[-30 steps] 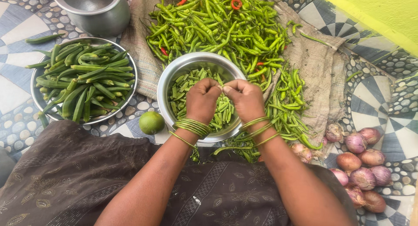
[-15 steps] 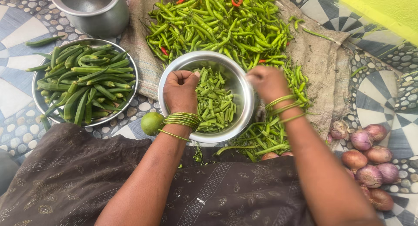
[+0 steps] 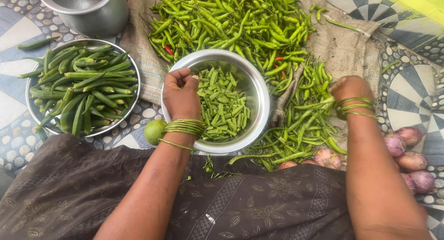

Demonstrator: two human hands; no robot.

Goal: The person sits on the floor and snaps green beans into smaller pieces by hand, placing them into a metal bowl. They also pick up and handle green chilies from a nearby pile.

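The left hand (image 3: 181,96) hovers over the near-left rim of a round shiny steel bowl (image 3: 259,99), its grip curled shut into a loose fist; whether it pinches a bean piece cannot be told. Directly right of that grip, inside the bowl, lies a heap of short chopped green bean pieces (image 3: 224,106). Just below the wrist, touching the bowl's outer wall, sits a small round green lime (image 3: 154,131). Further left is a steel plate piled with whole green okra (image 3: 81,90).

The right hand (image 3: 350,88) is well right of the bowl, its grip closed down on a bundle of long thin green beans (image 3: 305,124) lying on brown sackcloth (image 3: 344,48). Beyond that grip spreads a large heap of green chillies (image 3: 236,20); nearer the body lie purple-skinned onions (image 3: 409,152).

A likely slip: beans pulled from the tangled bundle could drag others off the cloth onto the tiled floor.

Half a second ago the right hand was beside the bowl's rim; now it has moved out to the bundle.
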